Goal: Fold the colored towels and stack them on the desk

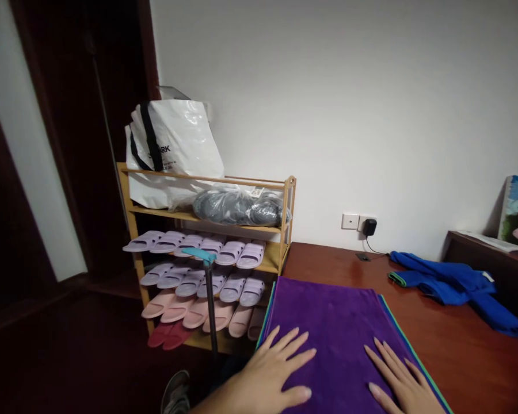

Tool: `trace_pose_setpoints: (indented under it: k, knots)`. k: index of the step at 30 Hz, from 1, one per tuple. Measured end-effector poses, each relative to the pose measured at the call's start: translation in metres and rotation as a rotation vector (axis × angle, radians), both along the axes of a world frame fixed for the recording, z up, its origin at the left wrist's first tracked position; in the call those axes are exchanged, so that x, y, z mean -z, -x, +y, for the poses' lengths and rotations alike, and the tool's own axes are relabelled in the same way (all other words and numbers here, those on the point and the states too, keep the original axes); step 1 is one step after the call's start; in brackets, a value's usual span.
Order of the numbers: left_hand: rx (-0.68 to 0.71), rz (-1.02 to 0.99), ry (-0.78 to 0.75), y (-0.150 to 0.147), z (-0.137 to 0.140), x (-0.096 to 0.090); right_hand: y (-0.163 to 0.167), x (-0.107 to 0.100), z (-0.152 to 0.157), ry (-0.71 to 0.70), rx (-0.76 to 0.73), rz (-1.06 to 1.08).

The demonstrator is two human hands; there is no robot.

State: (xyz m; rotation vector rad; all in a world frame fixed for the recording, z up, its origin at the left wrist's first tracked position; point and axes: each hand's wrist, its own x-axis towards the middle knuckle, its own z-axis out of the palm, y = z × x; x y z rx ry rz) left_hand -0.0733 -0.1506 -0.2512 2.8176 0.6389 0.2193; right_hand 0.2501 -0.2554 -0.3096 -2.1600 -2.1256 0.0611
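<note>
A stack of flat cloths lies on the table, with a purple cloth (328,310) on top and blue and green edges showing along its sides. My left hand (276,368) rests on the left part of the purple cloth, its fingers spread. On the right part, my right hand (399,374) lies flat with its fingers apart, near the cloth's right edge. Neither hand grips anything. The near end of the stack runs out of view at the bottom.
Left of the reddish-brown table (470,351), a wooden shoe rack (287,201) holds several slippers (250,253) and a white bag (185,135). A blue-topped handle (202,255) stands before it. A crumpled blue garment (449,282) lies right, near a black plug (369,227).
</note>
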Motion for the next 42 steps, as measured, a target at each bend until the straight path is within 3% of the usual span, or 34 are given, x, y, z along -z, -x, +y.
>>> trace_pose_setpoints:
  k: [5, 12, 20, 26, 32, 34, 37, 42]
  knots:
    - [-0.072, 0.036, 0.066, -0.005, -0.008, -0.017, 0.016, -0.03, 0.002, 0.055, 0.081, 0.04]
    - [-0.023, 0.038, 0.065, -0.01, -0.009, -0.003, 0.028, -0.033, 0.0, 0.21, 0.085, 0.034]
    - [-0.037, 0.049, 0.027, -0.03, 0.035, -0.002, -0.001, -0.012, 0.037, 0.055, 0.061, 0.045]
    - [-0.032, 0.137, 0.05, -0.049, 0.071, -0.006, -0.011, -0.022, 0.066, 0.01, 0.041, 0.081]
    - [-0.252, 0.053, -0.054, -0.066, 0.063, -0.001, -0.009, -0.018, 0.059, -0.096, 0.035, 0.062]
    - [-0.247, 0.049, -0.021, -0.072, 0.064, 0.006, -0.011, -0.011, 0.061, -0.101, -0.003, 0.054]
    - [-0.213, 0.053, -0.025, -0.081, 0.084, 0.016, -0.019, -0.004, 0.077, -0.095, -0.01, 0.064]
    - [-0.198, 0.031, -0.064, -0.099, 0.147, 0.021, -0.032, -0.008, 0.135, -0.062, 0.032, 0.046]
